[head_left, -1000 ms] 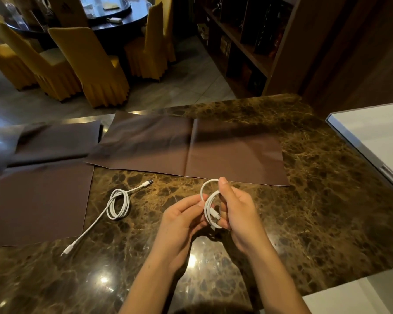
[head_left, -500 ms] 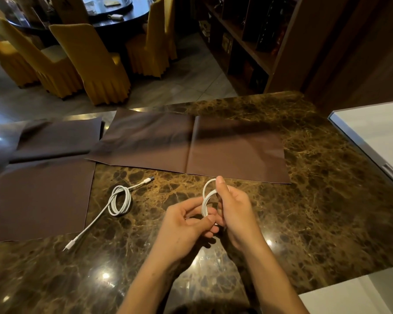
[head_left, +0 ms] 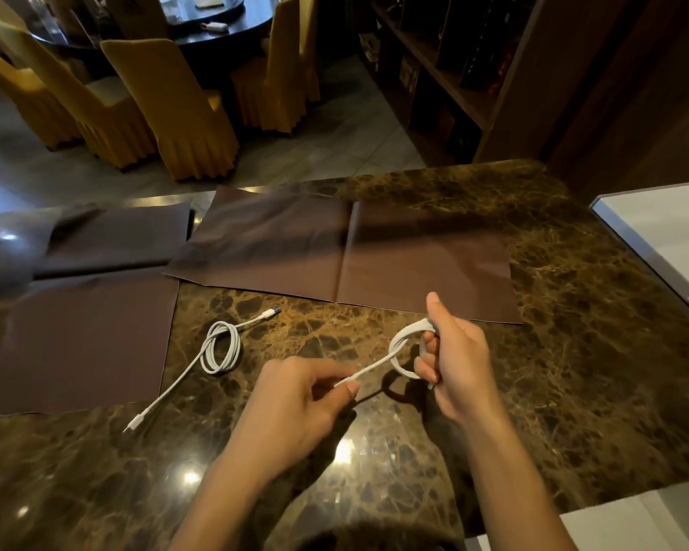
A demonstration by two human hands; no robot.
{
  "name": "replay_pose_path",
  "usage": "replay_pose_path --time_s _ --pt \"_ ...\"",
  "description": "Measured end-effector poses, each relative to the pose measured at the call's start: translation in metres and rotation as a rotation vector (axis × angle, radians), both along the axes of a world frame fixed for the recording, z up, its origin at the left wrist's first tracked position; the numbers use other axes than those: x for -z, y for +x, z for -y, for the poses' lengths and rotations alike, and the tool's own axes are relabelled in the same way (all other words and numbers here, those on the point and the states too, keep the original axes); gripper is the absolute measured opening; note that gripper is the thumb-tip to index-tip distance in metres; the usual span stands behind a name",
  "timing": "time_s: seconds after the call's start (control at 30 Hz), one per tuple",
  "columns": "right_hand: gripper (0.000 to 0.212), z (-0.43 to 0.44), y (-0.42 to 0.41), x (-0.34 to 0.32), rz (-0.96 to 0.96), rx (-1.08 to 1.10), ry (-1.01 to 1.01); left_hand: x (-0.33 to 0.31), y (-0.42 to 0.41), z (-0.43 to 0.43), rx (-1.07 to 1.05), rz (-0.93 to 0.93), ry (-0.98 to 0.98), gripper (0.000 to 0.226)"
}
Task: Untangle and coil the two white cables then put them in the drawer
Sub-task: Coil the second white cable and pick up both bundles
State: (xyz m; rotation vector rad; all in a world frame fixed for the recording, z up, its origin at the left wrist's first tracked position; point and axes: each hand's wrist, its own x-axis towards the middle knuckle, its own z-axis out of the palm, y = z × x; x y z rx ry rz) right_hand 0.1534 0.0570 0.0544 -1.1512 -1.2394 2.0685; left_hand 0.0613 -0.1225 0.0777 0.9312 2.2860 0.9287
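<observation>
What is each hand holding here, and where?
Both hold one white cable: the right hand grips the coil's right side; the left hand pinches the loose end running out of it. The second cable lies untouched.

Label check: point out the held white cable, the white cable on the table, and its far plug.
held white cable (head_left: 412, 328): head view, top arc of its loop.
white cable on the table (head_left: 237, 347): head view, right side of its coil.
far plug (head_left: 273, 311): head view, connector tip.

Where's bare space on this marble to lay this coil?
Bare marble lies right of your coil and right hand, between the middle brown sheet and the white panel. Another patch: the near-left corner. Crowded: the loose cable left of your left hand.
</observation>
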Motion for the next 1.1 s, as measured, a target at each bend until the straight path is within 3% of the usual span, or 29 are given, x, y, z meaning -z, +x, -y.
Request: replay_pose_path --time_s 0.17,0.27,0.37,0.47,0.57,0.67,0.8,0.97,1.1 --pt "0.046 0.008 -0.010 -0.008 0.011 -0.061 0.130 -0.008 0.003 -0.018 0.043 -0.234 0.040 0.050" --pt "0.047 0.019 -0.014 -0.013 -0.007 -0.171 0.174 -0.007 0.004 -0.033 0.034 -0.287 0.153 0.047" --pt "0.049 0.029 -0.014 -0.013 -0.066 -0.238 0.166 0.001 0.008 -0.043 0.030 -0.132 0.276 0.024" --pt "0.051 0.030 -0.010 -0.016 -0.122 -0.286 0.101 0.018 0.004 -0.040 -0.020 0.107 0.352 0.019" --pt "0.057 0.030 -0.006 -0.019 -0.186 -0.341 -0.022 0.025 0.006 -0.035 -0.055 0.324 0.461 0.041" --pt "0.050 0.029 -0.006 -0.018 -0.220 -0.412 0.054 0.019 0.014 -0.041 -0.166 0.610 0.618 0.056" --pt "0.043 0.026 -0.004 -0.016 -0.186 -0.440 0.183 0.017 0.015 -0.047 -0.256 0.475 0.627 0.049" --pt "0.019 0.014 0.013 -0.017 -0.024 -0.471 0.573 0.022 0.005 -0.043 -0.348 0.406 0.616 0.049" --pt "0.015 0.006 0.026 -0.026 -0.105 -0.546 0.310 0.026 0.004 -0.041 -0.363 0.405 0.568 0.044"
